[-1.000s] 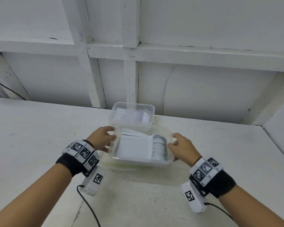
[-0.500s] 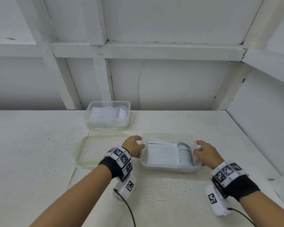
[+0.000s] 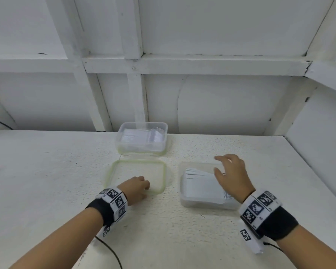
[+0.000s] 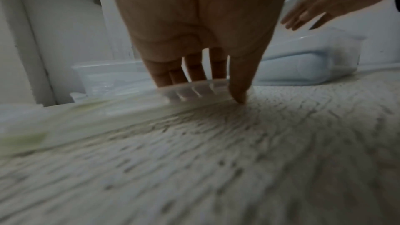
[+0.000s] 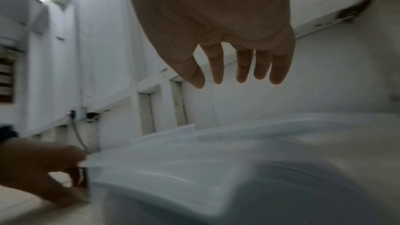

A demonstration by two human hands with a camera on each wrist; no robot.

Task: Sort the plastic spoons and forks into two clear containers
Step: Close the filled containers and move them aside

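Fingers of the left hand (image 3: pixel 137 188) curl onto the near edge of the green-rimmed lid (image 3: pixel 163 178), thumb against its lip; if they slip, the lid could snap flat or skid away. Just right of it, the right hand (image 3: pixel 232 175) hovers spread and empty above the near container (image 3: pixel 184 200) of stacked cutlery (image 3: pixel 200 188); a careless dip might scatter that stack. Beyond the left hand sits the far container (image 3: pixel 124 147), well apart.

Lid (image 3: pixel 164 178) lies left of near container (image 3: pixel 184 199); far container (image 3: pixel 122 146) sits behind the lid.
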